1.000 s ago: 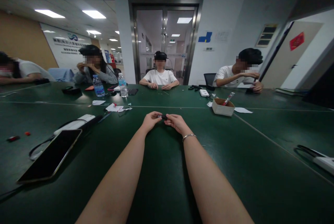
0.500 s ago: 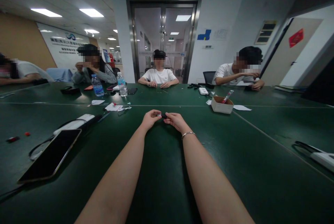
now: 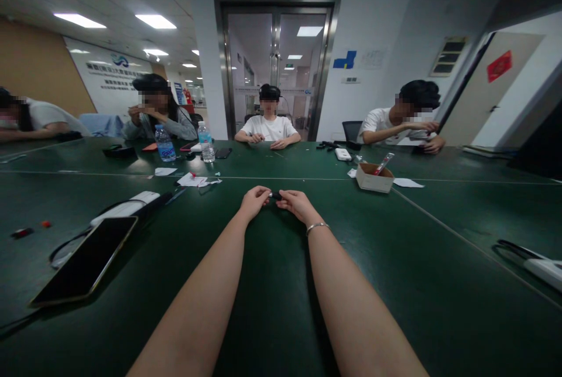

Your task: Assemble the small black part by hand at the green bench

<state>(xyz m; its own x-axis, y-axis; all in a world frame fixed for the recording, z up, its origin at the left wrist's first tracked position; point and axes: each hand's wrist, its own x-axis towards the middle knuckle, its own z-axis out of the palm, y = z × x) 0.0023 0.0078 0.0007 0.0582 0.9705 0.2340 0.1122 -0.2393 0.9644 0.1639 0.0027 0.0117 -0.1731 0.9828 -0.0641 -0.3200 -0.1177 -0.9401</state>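
Two bare hands [image 3: 254,202] [image 3: 299,205], small stubby black piece [image 3: 276,195] pinched, smooth green tabletop [image 3: 395,248]

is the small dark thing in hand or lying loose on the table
In hand: the small dark thing is pinched between the left hand and right hand.

Both bare arms [image 3: 206,289] stretched forward, converging (an upturned V), left hand [image 3: 253,203] and right hand [image 3: 300,205] close together, fingers [image 3: 262,190] pinched.

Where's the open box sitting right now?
In the head view, the box stands on the green table, right of and beyond the right hand, with a white paper close by its right side.
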